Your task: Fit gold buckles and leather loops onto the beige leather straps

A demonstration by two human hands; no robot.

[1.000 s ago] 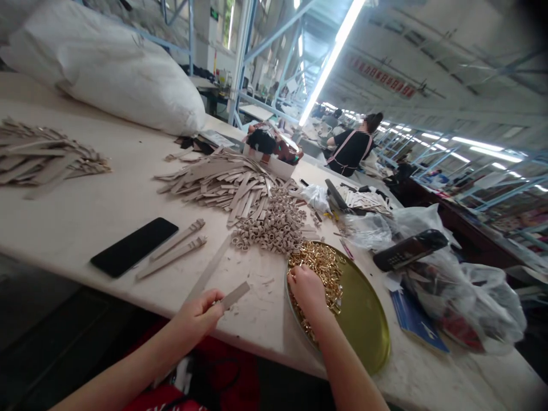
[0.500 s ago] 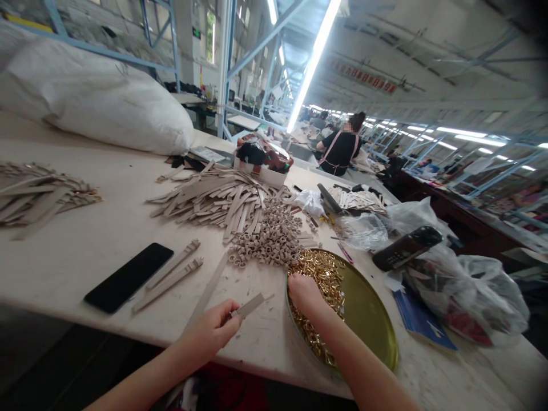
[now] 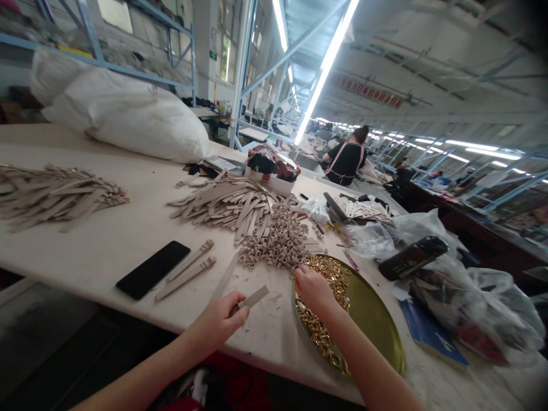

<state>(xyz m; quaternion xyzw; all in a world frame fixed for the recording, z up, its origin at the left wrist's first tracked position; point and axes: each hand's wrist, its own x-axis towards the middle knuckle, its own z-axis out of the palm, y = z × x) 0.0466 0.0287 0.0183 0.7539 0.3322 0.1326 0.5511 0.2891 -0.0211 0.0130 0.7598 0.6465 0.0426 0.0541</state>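
My left hand is closed on a thin beige strap, pinching it near the table's front edge. My right hand rests on a heap of small gold metal buckles in a round brass-coloured tray; its fingers curl into the heap and what they hold is hidden. A mound of small beige loops lies just beyond the tray. Behind it spreads a pile of beige straps.
A black phone and two finished straps lie left of my hand. Another strap pile lies far left, a big white sack behind. Plastic bags, a calculator and a blue booklet crowd the right. A person sits farther off.
The view has shifted a little to the right. My left hand still pinches the strap, and my right hand stays on the buckles, moved slightly toward the tray's near-left edge.
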